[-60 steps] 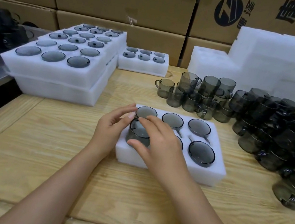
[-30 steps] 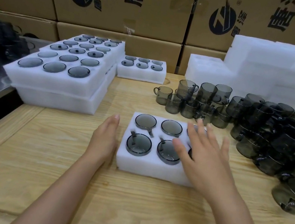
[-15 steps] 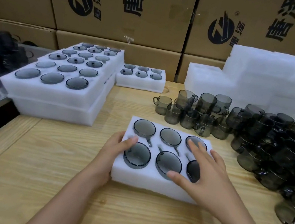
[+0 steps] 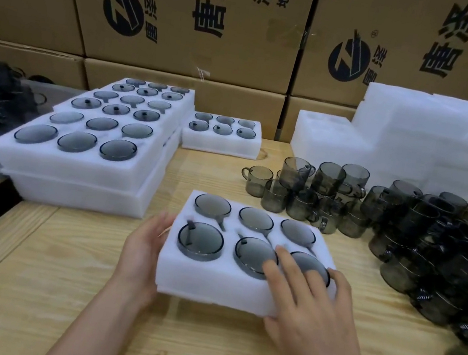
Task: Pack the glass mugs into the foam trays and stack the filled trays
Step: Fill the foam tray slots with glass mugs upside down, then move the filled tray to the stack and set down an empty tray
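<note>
While left grip point(image 4: 141, 254) and right grip point(image 4: 312, 313) clasp its ends, the white foam tray point(image 4: 216, 287) holds six smoky mugs point(image 4: 199, 240).

Printed cardboard boxes point(image 4: 192, 13) stacked behind, light wooden table point(image 4: 42, 300)
</note>
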Demonstrator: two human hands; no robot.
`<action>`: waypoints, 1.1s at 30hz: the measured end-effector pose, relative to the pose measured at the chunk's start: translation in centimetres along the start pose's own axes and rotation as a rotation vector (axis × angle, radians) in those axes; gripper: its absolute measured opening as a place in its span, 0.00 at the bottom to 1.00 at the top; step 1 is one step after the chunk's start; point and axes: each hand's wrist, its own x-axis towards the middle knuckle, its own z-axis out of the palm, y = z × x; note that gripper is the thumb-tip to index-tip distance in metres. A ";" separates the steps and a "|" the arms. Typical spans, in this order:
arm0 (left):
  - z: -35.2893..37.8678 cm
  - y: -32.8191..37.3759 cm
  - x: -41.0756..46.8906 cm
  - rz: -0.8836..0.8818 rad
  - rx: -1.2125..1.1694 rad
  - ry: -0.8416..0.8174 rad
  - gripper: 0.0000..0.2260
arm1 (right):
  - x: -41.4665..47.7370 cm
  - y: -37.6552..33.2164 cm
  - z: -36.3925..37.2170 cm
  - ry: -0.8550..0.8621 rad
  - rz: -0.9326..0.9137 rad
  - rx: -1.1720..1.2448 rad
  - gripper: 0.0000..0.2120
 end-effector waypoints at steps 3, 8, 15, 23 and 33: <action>0.1 0.4 1.7 0.071 -0.077 0.134 0.13 | 1.6 0.8 -0.4 0.060 -0.012 -0.001 0.33; -0.5 -1.0 4.3 0.611 0.892 0.367 0.07 | 9.1 2.7 0.0 0.150 -0.004 -0.007 0.25; -1.7 -2.3 6.4 0.672 1.373 0.221 0.09 | 23.9 5.8 7.6 -0.161 0.153 0.054 0.27; -1.0 -2.3 7.1 0.897 1.407 0.241 0.16 | 32.3 5.1 19.1 -0.240 0.157 0.044 0.24; -1.2 -2.5 8.0 0.953 1.486 0.281 0.14 | 33.7 2.6 25.5 -0.284 0.186 0.096 0.22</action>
